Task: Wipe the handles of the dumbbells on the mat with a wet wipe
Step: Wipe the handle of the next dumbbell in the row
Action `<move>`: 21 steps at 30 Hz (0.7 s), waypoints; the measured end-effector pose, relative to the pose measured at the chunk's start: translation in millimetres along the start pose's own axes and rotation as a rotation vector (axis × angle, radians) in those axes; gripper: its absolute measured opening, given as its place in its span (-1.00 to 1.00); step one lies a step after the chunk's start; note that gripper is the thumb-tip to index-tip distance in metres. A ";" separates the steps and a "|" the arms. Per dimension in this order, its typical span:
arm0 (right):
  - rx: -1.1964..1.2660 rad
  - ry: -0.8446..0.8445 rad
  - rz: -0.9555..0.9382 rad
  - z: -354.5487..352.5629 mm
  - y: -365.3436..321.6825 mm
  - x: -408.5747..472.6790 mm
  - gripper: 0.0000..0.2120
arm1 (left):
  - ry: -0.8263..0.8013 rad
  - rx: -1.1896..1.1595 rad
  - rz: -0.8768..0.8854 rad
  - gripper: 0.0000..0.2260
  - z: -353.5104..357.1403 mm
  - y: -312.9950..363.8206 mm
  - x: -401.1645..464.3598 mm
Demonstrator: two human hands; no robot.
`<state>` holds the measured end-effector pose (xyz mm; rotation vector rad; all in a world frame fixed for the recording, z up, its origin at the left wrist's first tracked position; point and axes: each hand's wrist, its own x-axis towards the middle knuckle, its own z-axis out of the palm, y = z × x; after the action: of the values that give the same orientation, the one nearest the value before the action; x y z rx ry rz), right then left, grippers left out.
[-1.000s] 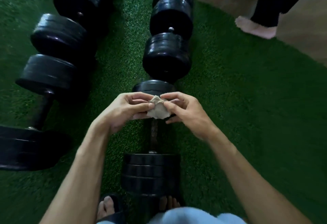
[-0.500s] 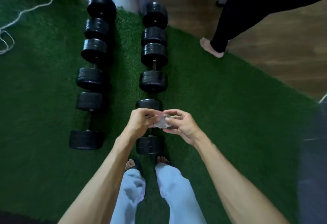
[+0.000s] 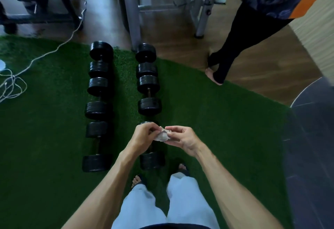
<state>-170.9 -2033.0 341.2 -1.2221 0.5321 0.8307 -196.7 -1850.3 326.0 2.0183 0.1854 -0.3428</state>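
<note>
Grip: wipe (image 3: 163,136) pinched by left hand (image 3: 144,135) and right hand (image 3: 182,138) | Risk: wipe judged crumpled, so poor contact expected on dumbbell (image 3: 151,160) handles.

Left hand (image 3: 144,134), right hand (image 3: 182,137) together, fingers curled, pinching.

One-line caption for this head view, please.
Both hands, left and right, pinch a crumpled wet wipe above two dumbbell rows.
</note>
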 end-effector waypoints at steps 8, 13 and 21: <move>-0.186 0.065 -0.087 -42.1 -49.3 33.2 -0.71 | 0.050 -0.149 -0.088 -0.94 29.1 38.3 43.5; -0.358 -0.008 -0.120 -94.1 -106.1 53.5 -0.83 | 0.057 -0.631 -0.310 -0.71 63.8 82.6 81.7; -0.386 -0.140 -0.084 -163.0 -181.9 74.3 -0.87 | 0.074 -0.835 -0.390 -0.79 111.8 136.0 138.2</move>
<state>30.2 -2190.2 348.7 -1.5135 0.2084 0.9674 -46.0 -2014.1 349.4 1.1596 0.6577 -0.3557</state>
